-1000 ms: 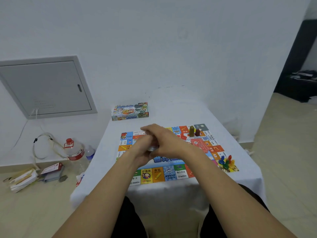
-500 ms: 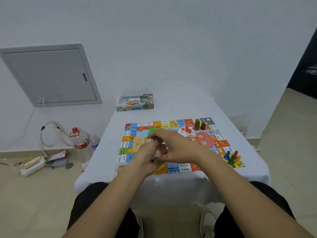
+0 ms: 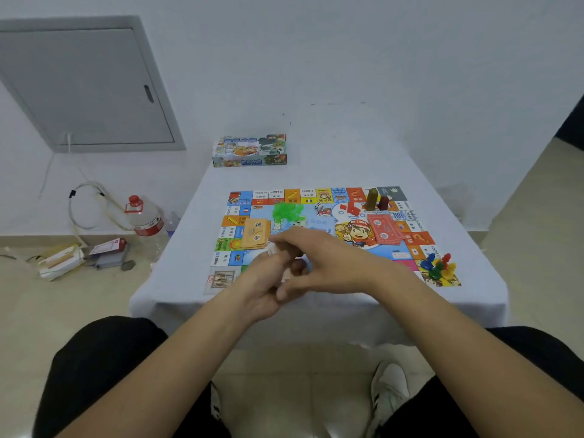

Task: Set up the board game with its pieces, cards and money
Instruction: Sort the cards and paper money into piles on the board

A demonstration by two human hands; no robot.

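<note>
Nearest, 2 bare forearms reach in over dark-trousered knees, and the hands meet over the near edge of the game board (image 3: pixel 319 222). The left hand (image 3: pixel 265 287) lies palm-up with its fingers curled round a small pale thing (image 3: pixel 273 249) that is too blurred to name. The right hand (image 3: pixel 325 263) lies across it from above, fingers bent down onto the same spot; whether it pinches that thing or only covers it I cannot tell.

Beyond the hands, on the board's left part, sits a stack of orange cards (image 3: pixel 256 233), and just behind it a heap of green pieces (image 3: pixel 287 211). Toward the right lies a stack of red cards (image 3: pixel 386 230). At the board's near right corner stands a cluster of coloured pawns (image 3: pixel 437 267), blue, green, red and yellow. At the far right corner stand 2 upright blocks (image 3: pixel 376 199), olive and dark red, with small red pieces (image 3: pixel 352 209) beside them.

Farther back on the white-clothed table (image 3: pixel 363 165) rests the game box (image 3: pixel 249 150). On the floor to the left stands a water bottle (image 3: pixel 145 221).
</note>
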